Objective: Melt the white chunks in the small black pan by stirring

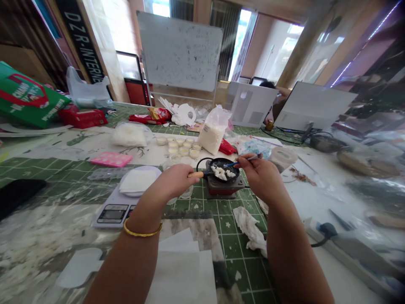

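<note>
Black pan (217, 162) on the small burner (220, 191), gripped how?

By the wooden handle (195, 174), pointing left into the clenched left hand (173, 180); blue tool (233, 164) pinched in the right hand (261, 174), slanting down-left to the white lumps (219, 172)

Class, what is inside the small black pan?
White lumps lie in the black pan, and a blue tool reaches over it; whatever is directly beneath the lumps is hidden.
</note>
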The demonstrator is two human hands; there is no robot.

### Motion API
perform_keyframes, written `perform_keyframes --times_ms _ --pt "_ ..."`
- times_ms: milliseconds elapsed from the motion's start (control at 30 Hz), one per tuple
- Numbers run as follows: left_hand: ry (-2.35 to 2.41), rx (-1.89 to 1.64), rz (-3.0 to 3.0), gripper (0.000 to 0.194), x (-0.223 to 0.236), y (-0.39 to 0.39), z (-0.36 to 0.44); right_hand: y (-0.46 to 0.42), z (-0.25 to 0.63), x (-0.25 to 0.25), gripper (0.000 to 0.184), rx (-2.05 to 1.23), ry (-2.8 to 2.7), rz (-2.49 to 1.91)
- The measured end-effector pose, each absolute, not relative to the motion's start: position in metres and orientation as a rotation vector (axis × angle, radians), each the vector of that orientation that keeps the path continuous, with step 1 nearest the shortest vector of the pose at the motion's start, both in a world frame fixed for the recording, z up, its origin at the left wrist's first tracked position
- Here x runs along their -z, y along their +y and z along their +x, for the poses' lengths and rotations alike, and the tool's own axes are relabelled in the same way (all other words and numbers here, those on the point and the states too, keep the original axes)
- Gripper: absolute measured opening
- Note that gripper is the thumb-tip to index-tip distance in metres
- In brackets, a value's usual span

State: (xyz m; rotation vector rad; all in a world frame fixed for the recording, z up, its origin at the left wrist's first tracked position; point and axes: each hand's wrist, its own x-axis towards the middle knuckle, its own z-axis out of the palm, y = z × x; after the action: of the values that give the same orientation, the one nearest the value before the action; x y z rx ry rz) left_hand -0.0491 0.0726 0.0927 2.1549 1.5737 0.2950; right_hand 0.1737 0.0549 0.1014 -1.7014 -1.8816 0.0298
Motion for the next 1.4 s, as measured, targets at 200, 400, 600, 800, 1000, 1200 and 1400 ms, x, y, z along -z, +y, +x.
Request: perform_keyframes --times_ms 200,400,600,800,1000,1200,1400 --pt "1.566 -0.294 2.152 0.036 -0.093 0.073 -0.049 0.057 0.171 -0.100 0.033 -0.113 -1.958 -1.721" --pt "1.576 -0.291 2.154 0.037 -0.093 0.073 -0.049 0.059 0.167 -0.097 0.029 -0.185 -1.879 -1.622" --pt "1.572 -0.291 2.169 0.036 -0.092 0.073 -0.050 0.059 0.163 -0.097 0.028 -0.170 -1.894 -1.665" --pt "1.568 -0.294 2.165 0.037 -0.092 0.073 -0.050 0.058 0.166 -0.099 0.027 -0.229 -1.958 -1.695" --pt "1.573 -0.275 2.172 0.034 -0.092 0.073 -0.049 0.053 0.177 -0.105 0.034 -0.059 -1.901 -1.751" --pt "1.569 -0.267 2.163 0.034 -0.091 0.075 -0.051 0.055 0.175 -0.103 0.035 -0.078 -1.910 -1.753" --pt "1.565 -0.277 2.155 0.036 -0.090 0.076 -0.053 0.054 0.173 -0.103 0.032 -0.185 -1.992 -1.698"
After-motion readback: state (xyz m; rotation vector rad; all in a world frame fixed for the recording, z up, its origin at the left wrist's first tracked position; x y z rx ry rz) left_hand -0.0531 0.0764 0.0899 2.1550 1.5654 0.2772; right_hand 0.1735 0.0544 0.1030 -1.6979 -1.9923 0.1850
